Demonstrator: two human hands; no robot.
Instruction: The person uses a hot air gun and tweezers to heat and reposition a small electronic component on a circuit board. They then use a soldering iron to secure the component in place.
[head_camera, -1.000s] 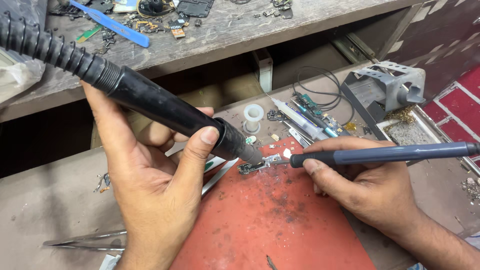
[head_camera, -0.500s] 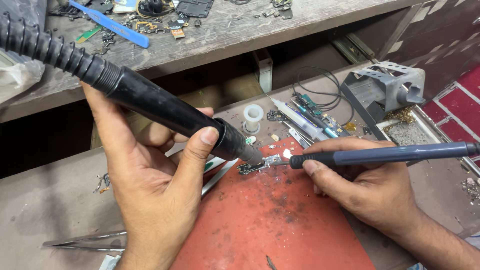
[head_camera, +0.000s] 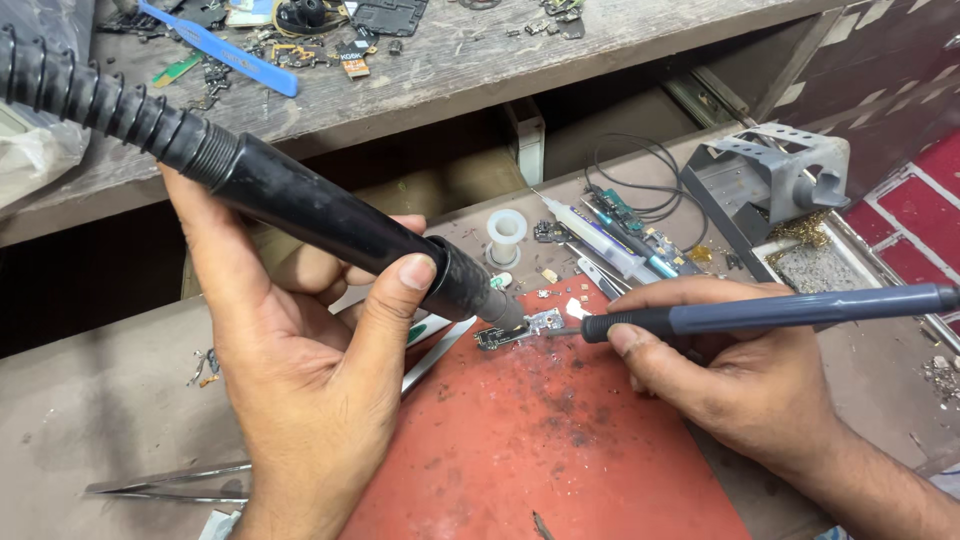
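head view: the left hand (head_camera: 300, 370) is wrapped around a thick black hot-air handle with a ribbed hose (head_camera: 330, 222), thumb pressed on top near the nozzle end, fingers curled beneath it. the handle slants down from the upper left, and its metal tip sits just over a small circuit board piece (head_camera: 515, 330) lying at the top edge of a red rubber work mat (head_camera: 540, 450). the right hand (head_camera: 740, 380) is closed around a slim dark blue soldering pen (head_camera: 770, 312), held almost level, thumb under its black front grip; the fine tip touches the right end of the board piece. just beyond the board stand a small white plastic spool (head_camera: 506, 232) and a clear syringe with a pale label band (head_camera: 600, 240), beside loose boards and black wire. a grey metal iron stand (head_camera: 780, 175) sits at the right, brass wool near its base. metal tweezers (head_camera: 165, 485) lie on the grey bench at the lower left. on the wooden shelf behind, a flat blue plastic pry tool (head_camera: 225, 50) lies among scattered parts, and a crumpled clear plastic bag (head_camera: 35, 160) rests at the far left edge
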